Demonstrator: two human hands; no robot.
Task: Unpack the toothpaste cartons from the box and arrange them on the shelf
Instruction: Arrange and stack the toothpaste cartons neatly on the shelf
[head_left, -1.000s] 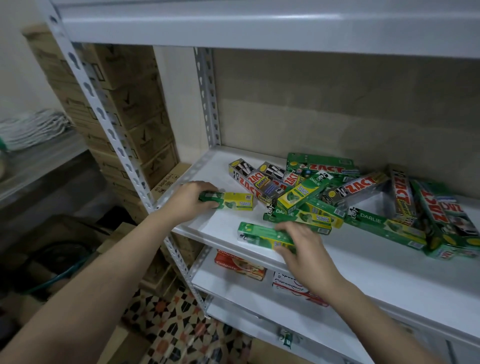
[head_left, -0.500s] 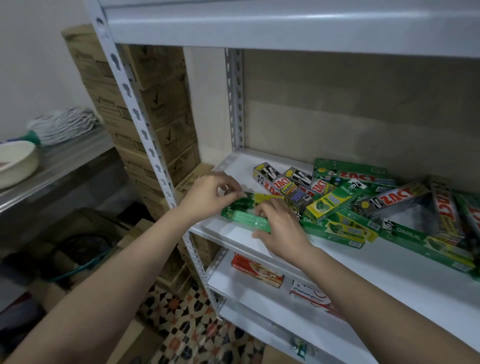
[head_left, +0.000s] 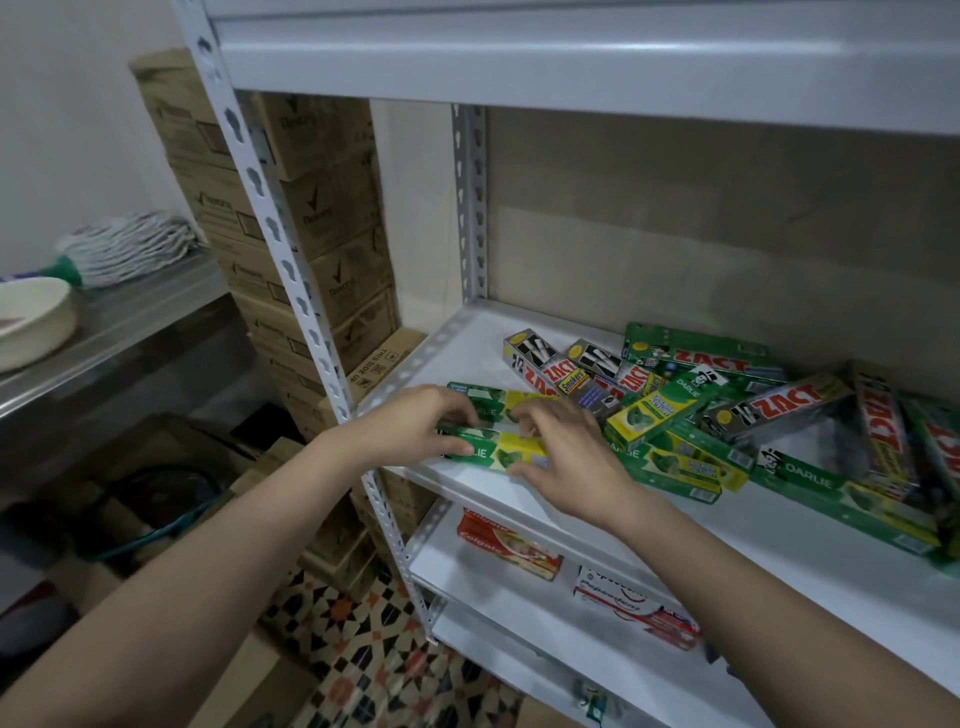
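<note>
I'm pinching two green cartons (head_left: 511, 451) between my left hand (head_left: 415, 426) and right hand (head_left: 563, 457), squaring them side by side at the shelf (head_left: 675, 530) front corner to start a neat row.

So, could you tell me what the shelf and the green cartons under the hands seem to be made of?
The shelf looks like white-painted metal: slotted angle posts, smooth board. The green cartons look like glossy printed cardboard, with sharp folded edges and a slight sheen.
</note>
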